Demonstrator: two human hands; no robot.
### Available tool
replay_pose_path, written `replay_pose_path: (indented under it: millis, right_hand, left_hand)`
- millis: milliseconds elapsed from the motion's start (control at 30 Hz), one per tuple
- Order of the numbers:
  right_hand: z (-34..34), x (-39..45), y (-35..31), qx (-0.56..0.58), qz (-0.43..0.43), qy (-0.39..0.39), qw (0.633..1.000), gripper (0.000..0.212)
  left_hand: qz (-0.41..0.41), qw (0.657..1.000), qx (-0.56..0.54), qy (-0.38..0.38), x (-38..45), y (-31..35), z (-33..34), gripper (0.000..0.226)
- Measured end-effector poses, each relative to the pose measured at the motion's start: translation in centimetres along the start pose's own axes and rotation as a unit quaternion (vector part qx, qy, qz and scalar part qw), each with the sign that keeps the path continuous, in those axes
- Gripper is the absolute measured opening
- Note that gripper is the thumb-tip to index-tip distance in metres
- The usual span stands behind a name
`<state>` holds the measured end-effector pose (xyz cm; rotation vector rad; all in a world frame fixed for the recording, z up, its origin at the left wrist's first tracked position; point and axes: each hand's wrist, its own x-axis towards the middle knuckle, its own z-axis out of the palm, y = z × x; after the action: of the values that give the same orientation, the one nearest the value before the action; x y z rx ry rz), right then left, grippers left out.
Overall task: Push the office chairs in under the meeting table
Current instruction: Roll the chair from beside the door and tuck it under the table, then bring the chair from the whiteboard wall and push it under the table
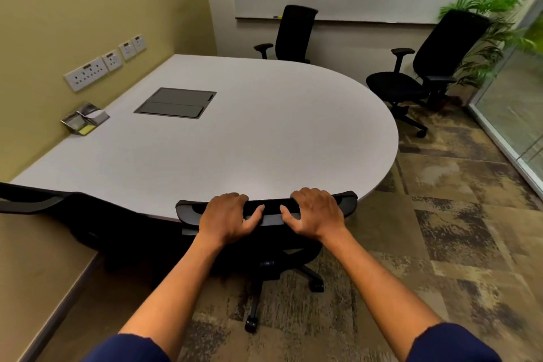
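A black office chair [346,200] stands right in front of me, its backrest top touching the near edge of the grey meeting table [264,132]. My left hand [227,219] and my right hand [316,211] both grip the top of that backrest, fingers curled over it. A second black chair [97,214] sits to its left, close against the table. A third chair [293,32] stands at the far side, tight to the table. A fourth chair [426,73] stands off the far right end, pulled away and turned sideways.
A flush cable box [176,103] and a note holder [85,119] lie on the table. Wall sockets [105,63] line the left wall. A potted plant [493,38] stands in the far right corner beside a glass partition [517,114]. Patterned carpet lies to the right.
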<state>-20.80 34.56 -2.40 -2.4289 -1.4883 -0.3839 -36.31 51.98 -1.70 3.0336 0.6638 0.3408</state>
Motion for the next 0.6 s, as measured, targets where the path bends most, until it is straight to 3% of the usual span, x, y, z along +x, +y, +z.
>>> replay_pose_path:
  millis: [433, 600]
  right_hand:
    - [-0.1, -1.3, -0.8, 0.009, 0.037, 0.009, 0.999, 0.067]
    - [0.8, -3.0, -2.4, 0.031, 0.112, 0.021, 0.993, 0.067]
  left_hand:
    - [-0.010, 1.000, 0.000, -0.011, -0.8, 0.3, -0.3, 0.075]
    - [-0.011, 1.000, -0.002, -0.021, -1.5, -0.2, 0.3, 0.078]
